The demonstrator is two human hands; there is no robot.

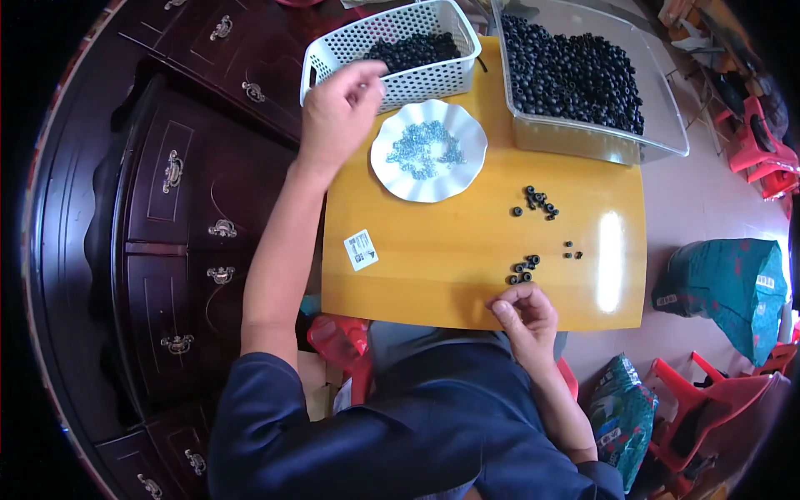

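Note:
My left hand (340, 112) reaches over the near rim of a white perforated basket (429, 82), its fingers loosely bent, thumb apart, with nothing visible between them. Small black ring-shaped parts (417, 52) lie inside that basket. At the table's front edge, my right hand (527, 318) is closed in a pinch; whatever sits between thumb and forefinger is too small to make out. Just beyond it lies a cluster of black rings (523, 269). A white scalloped plate (433, 190) holds many small clear bluish pieces (427, 148), to the right of my left forearm.
A clear plastic bin (575, 142) full of black parts stands at the back right of the yellow table (433, 283). More black rings (537, 201) lie before it. A white label (361, 250) is at left. Dark drawers (179, 183) flank the left; teal sacks (721, 279) stand right.

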